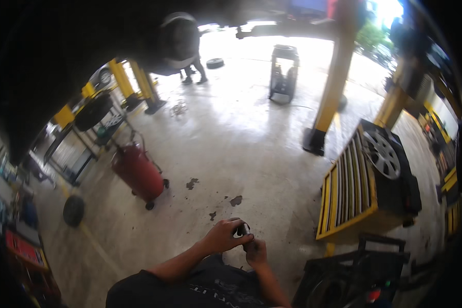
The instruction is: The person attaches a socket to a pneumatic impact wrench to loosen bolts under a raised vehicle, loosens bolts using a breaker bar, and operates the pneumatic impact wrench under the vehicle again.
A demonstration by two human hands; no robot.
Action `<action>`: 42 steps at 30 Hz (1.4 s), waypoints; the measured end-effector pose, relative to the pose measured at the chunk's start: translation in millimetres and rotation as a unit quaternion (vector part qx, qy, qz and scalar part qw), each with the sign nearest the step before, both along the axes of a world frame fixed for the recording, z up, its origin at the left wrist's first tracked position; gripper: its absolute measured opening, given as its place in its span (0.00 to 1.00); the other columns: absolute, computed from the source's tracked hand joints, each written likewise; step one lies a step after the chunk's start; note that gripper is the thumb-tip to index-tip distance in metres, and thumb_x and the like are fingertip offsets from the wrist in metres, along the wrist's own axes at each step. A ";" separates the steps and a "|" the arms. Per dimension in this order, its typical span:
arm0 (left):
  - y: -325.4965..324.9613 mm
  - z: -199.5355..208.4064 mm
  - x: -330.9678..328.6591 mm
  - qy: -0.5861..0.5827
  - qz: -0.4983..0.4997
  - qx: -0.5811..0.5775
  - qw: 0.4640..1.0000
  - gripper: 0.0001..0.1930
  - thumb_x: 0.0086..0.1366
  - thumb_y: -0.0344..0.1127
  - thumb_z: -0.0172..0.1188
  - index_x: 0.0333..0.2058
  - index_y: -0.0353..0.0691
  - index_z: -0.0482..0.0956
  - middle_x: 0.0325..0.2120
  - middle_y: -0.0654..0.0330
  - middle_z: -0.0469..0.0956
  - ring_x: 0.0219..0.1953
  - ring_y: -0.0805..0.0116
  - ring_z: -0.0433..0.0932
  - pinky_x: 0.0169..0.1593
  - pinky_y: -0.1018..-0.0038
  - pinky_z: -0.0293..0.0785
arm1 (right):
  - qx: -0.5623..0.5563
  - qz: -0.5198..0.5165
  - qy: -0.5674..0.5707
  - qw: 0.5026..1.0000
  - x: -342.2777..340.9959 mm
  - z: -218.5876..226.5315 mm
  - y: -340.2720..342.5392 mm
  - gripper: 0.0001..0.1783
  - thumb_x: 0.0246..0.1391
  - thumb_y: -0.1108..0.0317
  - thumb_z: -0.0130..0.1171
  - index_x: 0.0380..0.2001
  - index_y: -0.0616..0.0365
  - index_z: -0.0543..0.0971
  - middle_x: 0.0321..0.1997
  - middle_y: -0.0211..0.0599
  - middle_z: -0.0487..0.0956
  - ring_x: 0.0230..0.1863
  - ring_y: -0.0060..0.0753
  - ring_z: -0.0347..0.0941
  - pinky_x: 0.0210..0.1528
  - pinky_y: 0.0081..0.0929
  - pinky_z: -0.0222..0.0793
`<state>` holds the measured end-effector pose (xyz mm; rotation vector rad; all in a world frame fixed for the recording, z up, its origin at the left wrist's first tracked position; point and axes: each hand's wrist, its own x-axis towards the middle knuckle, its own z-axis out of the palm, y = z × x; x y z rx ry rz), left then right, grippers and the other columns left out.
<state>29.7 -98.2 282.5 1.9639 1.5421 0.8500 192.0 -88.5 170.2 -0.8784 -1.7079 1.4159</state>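
Both of my hands meet in front of my dark shirt, low in the middle of the view. My left hand [224,234] reaches in from the left, with its fingers and thumb closed around a small dark metal cylinder [246,230] that has a shiny band. Just below and to the right, my right hand [257,253] is closed on the lower end of the same piece. Fingers hide much of it, so its exact kind does not show.
A yellow-edged tool chest [350,187] carries a wheel cover [384,154] at right. Black equipment [344,280] stands near my right. A red wheeled tank [138,172] and a tire [74,210] are at left. Beyond are a yellow lift post [336,82] and a person's legs [196,72].
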 end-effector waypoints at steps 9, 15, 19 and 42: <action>-60.9 -72.3 -70.6 -0.379 0.205 0.078 0.899 0.22 0.72 0.40 0.34 0.59 0.35 0.55 0.55 0.49 0.62 0.56 0.59 0.65 0.58 0.67 0.62 | 0.128 0.065 0.068 0.987 -140.5 78.0 -3.1 0.10 0.60 0.72 0.45 0.43 0.65 0.69 0.30 0.48 0.75 0.32 0.46 0.74 0.35 0.32 0.68; -22.1 -21.5 -177.8 -0.177 0.317 0.190 0.912 0.19 0.72 0.44 0.36 0.47 0.34 0.64 0.32 0.59 0.70 0.33 0.70 0.71 0.36 0.74 0.68 | 0.442 0.009 -0.093 0.892 -229.1 161.8 12.5 0.22 0.48 0.72 0.55 0.50 0.54 0.70 0.52 0.44 0.66 0.55 0.52 0.60 0.64 0.55 0.47; -1.5 52.1 -252.4 -0.505 0.241 0.165 0.813 0.24 0.70 0.56 0.37 0.41 0.39 0.68 0.12 0.70 0.60 0.11 0.80 0.57 0.16 0.80 0.54 | 0.328 0.026 0.011 0.944 -280.2 151.0 25.4 0.29 0.51 0.63 0.59 0.57 0.53 0.66 0.53 0.46 0.67 0.56 0.52 0.61 0.60 0.45 0.57; 248.3 363.3 -498.0 0.282 0.354 0.625 0.636 0.25 0.68 0.53 0.45 0.49 0.35 0.70 0.38 0.50 0.77 0.41 0.60 0.77 0.43 0.69 0.73 | -0.193 0.265 0.327 0.887 -424.9 195.8 23.5 0.23 0.65 0.45 0.32 0.26 0.50 0.61 0.10 0.23 0.56 0.07 0.16 0.48 0.09 0.19 0.42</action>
